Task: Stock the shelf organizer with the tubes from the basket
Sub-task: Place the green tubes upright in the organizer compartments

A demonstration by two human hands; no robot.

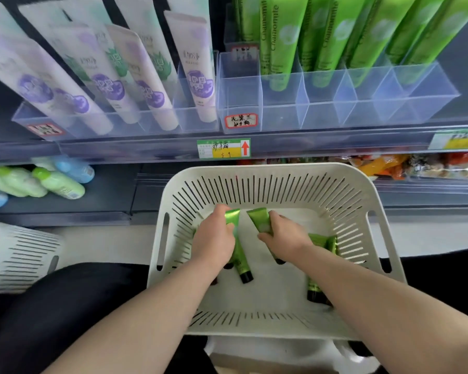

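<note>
Inside basket [254, 171]: left hand [214, 238] grips left tube [239, 256], right hand [284, 236] grips right tube [260, 221]; loose tubes [322, 242] perhaps three.

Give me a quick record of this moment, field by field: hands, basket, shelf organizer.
left hand: grips a green tube inside the basket
right hand: grips a second green tube
basket: white, slotted; loose tubes lie at its right side
shelf organizer: clear; stocked tubes stand in it; labelled end compartment looks empty
</note>
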